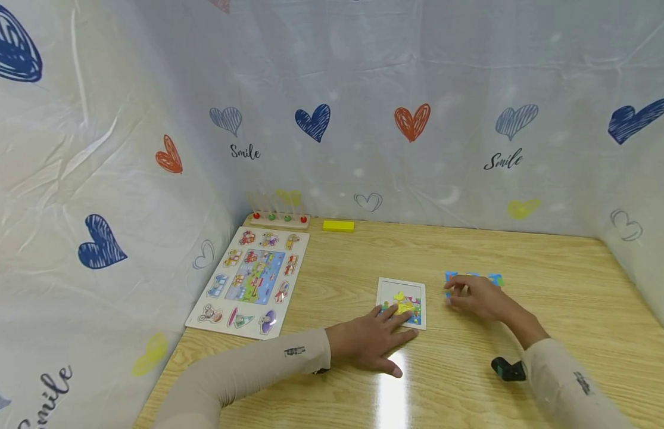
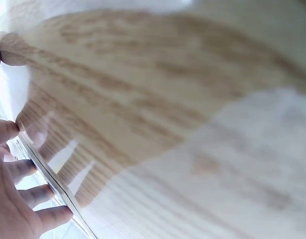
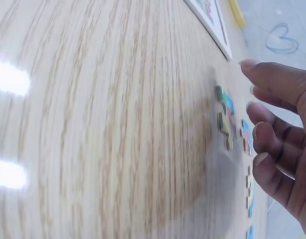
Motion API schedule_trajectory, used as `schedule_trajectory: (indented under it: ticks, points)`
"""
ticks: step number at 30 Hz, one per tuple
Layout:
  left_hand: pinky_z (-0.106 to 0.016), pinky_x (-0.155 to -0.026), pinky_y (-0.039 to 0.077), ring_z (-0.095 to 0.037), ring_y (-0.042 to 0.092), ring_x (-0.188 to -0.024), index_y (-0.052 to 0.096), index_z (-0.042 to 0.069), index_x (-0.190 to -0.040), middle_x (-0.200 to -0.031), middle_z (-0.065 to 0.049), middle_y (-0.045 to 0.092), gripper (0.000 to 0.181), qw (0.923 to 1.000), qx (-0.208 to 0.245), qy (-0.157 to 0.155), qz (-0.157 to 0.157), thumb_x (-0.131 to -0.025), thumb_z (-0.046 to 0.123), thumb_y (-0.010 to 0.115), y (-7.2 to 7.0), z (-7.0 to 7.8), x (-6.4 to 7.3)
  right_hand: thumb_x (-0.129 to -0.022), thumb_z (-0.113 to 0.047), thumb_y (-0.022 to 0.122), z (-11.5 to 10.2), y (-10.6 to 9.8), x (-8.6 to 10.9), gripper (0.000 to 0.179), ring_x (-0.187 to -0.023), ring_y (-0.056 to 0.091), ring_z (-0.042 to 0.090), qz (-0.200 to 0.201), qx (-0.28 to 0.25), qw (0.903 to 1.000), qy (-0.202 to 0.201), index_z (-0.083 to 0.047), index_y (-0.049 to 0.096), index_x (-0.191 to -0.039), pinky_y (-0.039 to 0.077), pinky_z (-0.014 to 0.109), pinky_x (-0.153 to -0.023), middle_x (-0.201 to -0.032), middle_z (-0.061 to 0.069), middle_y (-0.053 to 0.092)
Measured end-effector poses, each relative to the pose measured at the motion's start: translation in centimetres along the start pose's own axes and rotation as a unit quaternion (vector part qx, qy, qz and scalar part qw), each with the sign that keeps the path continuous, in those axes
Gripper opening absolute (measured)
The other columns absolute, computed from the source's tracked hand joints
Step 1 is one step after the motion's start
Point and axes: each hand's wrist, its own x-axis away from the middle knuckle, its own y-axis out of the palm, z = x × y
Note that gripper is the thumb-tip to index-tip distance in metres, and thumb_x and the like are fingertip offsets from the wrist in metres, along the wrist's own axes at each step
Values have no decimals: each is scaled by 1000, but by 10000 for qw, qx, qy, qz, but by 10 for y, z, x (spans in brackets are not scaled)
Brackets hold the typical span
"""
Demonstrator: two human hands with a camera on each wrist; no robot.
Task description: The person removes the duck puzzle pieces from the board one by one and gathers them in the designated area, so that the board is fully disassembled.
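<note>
A small white-framed jigsaw tray (image 1: 390,288), partly filled with colourful pieces, lies at the middle of the table. Across its near edge rests my left hand (image 1: 366,341), fingers straight and spread. In the left wrist view those fingertips (image 2: 56,215) lie along the tray's edge. My right hand (image 1: 479,296) hovers over loose jigsaw pieces (image 1: 495,279) to the right of the tray, partly hiding them. The right wrist view shows its fingers loosely bent, with nothing between thumb and fingers, close to a multicoloured jigsaw piece (image 3: 226,122) on the table.
At the left lies a large picture puzzle board (image 1: 301,256) with vehicles and toys. Behind it stands a wooden bead stand (image 1: 280,221), beside a yellow block (image 1: 338,226). A black object (image 1: 507,369) sits by the right sleeve. Heart-printed curtains (image 1: 364,167) enclose the table.
</note>
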Motion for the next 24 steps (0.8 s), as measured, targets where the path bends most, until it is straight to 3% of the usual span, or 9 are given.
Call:
schedule_trajectory:
  ticks: [11, 17, 24]
  points:
    - [-49, -122, 25, -35, 9, -156, 9, 31, -163, -171, -5, 2, 84, 9999, 49, -1, 112, -95, 78, 21, 2, 0, 1, -96, -24, 71, -12, 9, -20, 30, -70, 52, 8, -286, -108, 9992, -253, -4, 67, -118, 47, 24, -64, -93, -2, 63]
    - [-49, -121, 26, -36, 10, -156, 11, 30, -163, -171, -6, 5, 84, 9999, 30, 0, 152, -95, 78, 22, 2, 0, 1, -94, -19, 73, -21, 18, -32, 26, -66, 50, 6, -352, -239, 9973, -592, -4, 69, -114, 46, 24, -62, -88, -2, 63]
    - [-50, -121, 25, -36, 8, -156, 10, 29, -163, -171, -6, 4, 83, 9999, 48, 41, 98, -96, 77, 23, 1, 0, 1, -94, -18, 72, -29, 29, -43, 24, -75, 54, 9, -560, -226, 9956, -715, -8, 69, -115, 46, 26, -69, -94, 0, 66]
